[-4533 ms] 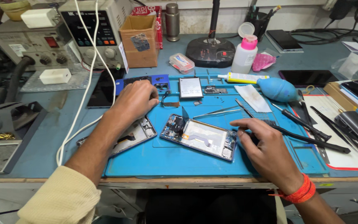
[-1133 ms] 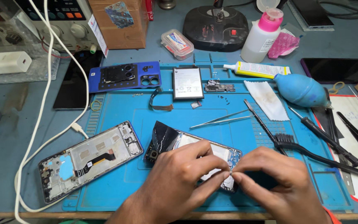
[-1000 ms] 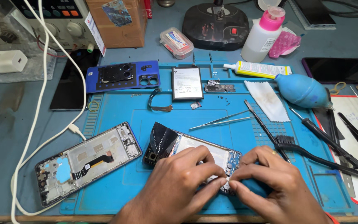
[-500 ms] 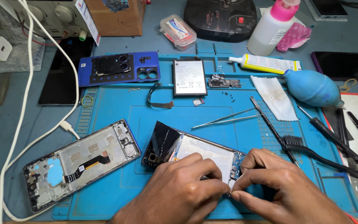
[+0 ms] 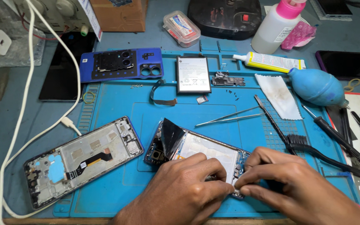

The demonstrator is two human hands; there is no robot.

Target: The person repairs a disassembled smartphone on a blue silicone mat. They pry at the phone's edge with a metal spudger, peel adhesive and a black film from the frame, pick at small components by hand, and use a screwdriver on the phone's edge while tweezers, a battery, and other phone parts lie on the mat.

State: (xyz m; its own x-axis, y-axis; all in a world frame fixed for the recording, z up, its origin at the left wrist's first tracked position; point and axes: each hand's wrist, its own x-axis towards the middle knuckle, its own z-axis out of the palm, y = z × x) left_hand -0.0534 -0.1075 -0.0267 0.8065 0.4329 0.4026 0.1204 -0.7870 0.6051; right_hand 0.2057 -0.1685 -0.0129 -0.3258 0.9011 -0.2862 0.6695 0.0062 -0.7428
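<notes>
— What are the hands doing, seen from the head camera?
— The left hand and right hand have fingers curled, pinching the lower end of the opened phone.
— Where is the phone?
— Flat on the blue mat, beside a phone frame.

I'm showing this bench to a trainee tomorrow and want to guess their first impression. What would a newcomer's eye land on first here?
First, the two hands, left hand and right hand, pinching together at the lower end of an opened phone at the front middle of the blue mat. Next, a second stripped phone frame lying at the mat's front left. Then the blue rubber air blower at the right, beside a white cloth.
</notes>
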